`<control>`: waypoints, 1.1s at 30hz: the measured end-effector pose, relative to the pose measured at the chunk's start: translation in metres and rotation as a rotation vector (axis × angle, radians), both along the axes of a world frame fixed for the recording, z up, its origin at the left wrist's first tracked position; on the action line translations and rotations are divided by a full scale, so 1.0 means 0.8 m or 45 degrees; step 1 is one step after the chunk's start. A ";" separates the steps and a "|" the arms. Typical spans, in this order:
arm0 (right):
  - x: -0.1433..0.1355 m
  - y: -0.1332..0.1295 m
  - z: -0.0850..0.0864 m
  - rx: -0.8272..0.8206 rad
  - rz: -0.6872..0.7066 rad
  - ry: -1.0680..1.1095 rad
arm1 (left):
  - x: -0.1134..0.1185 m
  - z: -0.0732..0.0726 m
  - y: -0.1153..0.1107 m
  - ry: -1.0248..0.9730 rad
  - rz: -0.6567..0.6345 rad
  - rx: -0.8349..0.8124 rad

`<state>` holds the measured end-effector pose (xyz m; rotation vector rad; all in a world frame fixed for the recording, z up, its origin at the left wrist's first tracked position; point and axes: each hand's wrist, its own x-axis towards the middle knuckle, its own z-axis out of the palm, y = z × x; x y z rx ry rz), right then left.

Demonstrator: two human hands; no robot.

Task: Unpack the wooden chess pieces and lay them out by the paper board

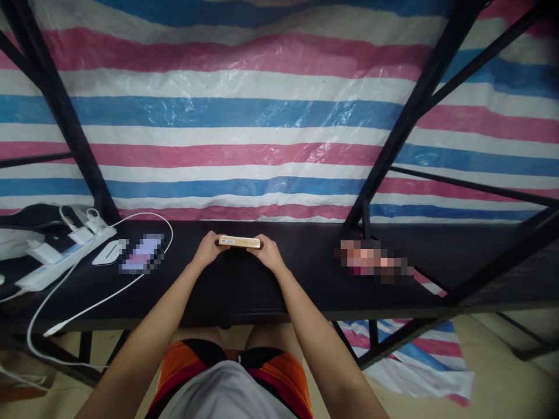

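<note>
Left hand (208, 250) and right hand (268, 252) grasped opposite ends of slim box (240, 242) over black tabletop (244, 285); contact with it unclear. White power strip (69, 256) lay at left; striped sheeting (240, 113) hung behind.

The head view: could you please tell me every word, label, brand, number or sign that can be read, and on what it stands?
Box: seemingly "OC" or "QC"; I cannot tell which. The rest of its print is too small to read.
Phone: pixelated, unreadable.
I can read no other text.
</note>
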<state>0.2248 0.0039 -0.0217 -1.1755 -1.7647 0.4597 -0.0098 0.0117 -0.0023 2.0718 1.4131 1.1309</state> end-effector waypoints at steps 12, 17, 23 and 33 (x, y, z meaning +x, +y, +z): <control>0.003 0.015 -0.006 -0.329 0.297 0.650 | 0.005 -0.002 0.000 -0.750 -0.255 -0.680; 0.003 0.014 -0.006 -0.372 0.322 0.699 | 0.003 0.001 -0.003 -0.821 -0.232 -0.702; -0.001 0.015 -0.007 -0.226 0.299 0.585 | 0.007 -0.001 -0.006 -0.855 -0.199 -0.751; -0.001 0.023 -0.013 -0.111 0.203 0.642 | 0.019 0.009 -0.021 -0.899 -0.402 -0.982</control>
